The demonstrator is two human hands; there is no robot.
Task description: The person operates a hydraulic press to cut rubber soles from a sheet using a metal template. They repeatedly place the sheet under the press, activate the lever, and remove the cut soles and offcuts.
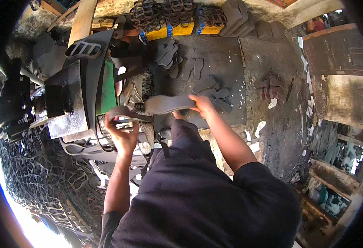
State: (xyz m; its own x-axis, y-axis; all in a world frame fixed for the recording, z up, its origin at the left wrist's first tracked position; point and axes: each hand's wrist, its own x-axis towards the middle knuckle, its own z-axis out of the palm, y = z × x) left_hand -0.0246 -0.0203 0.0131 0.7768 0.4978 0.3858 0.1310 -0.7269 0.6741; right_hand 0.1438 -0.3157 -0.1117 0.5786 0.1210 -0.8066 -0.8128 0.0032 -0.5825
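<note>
My right hand grips one end of a flat grey shoe sole, held level above my knee. My left hand is closed around a dark cutting tool with a curved grey strip of rubber at its tip, just left of the sole. Both hands work over a dark mat where several more grey soles lie scattered. My dark trouser leg runs up between my forearms.
A black and green press machine stands at the left. Cut-out rubber sheet scrap is heaped at lower left. Stacked soles on yellow boxes line the far edge. A small stack of soles sits on the dirty floor at right.
</note>
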